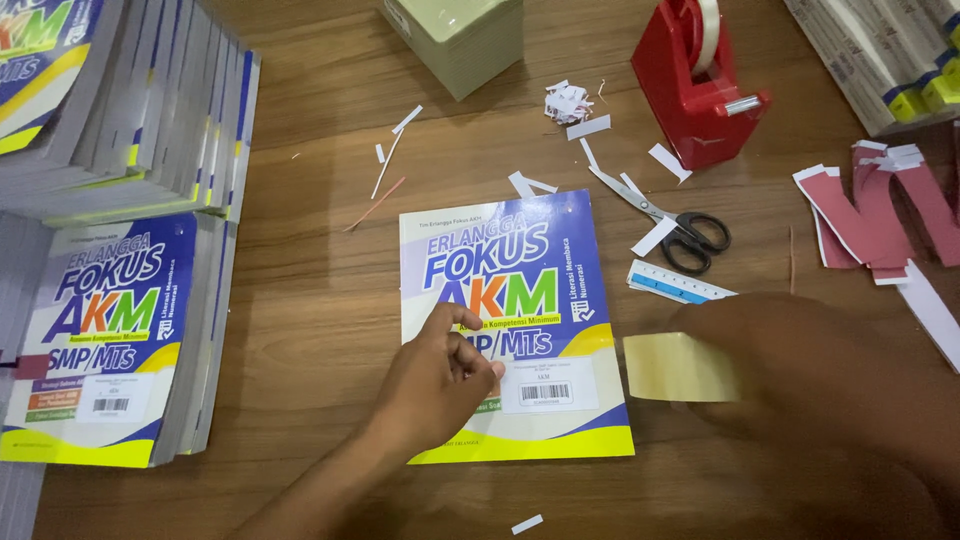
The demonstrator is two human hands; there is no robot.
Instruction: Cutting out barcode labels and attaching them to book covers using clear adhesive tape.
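A blue, white and yellow paperback book point(520, 270) lies flat on the wooden table point(310, 300) in front of me. My left hand point(440, 380) rests on its lower left cover, fingertips beside a white barcode label point(548, 386). My right hand point(800, 370), blurred and close to the camera, holds a strip of wide clear yellowish tape point(678, 367) just to the right of the book's lower edge.
A red tape dispenser point(700, 85) stands at the back right. Black-handled scissors point(670, 220) and a small ruler point(675, 283) lie beside the book. Stacks of matching books point(120, 330) fill the left. Dark red paper strips point(880, 215), paper scraps and a green box point(460, 35) lie around.
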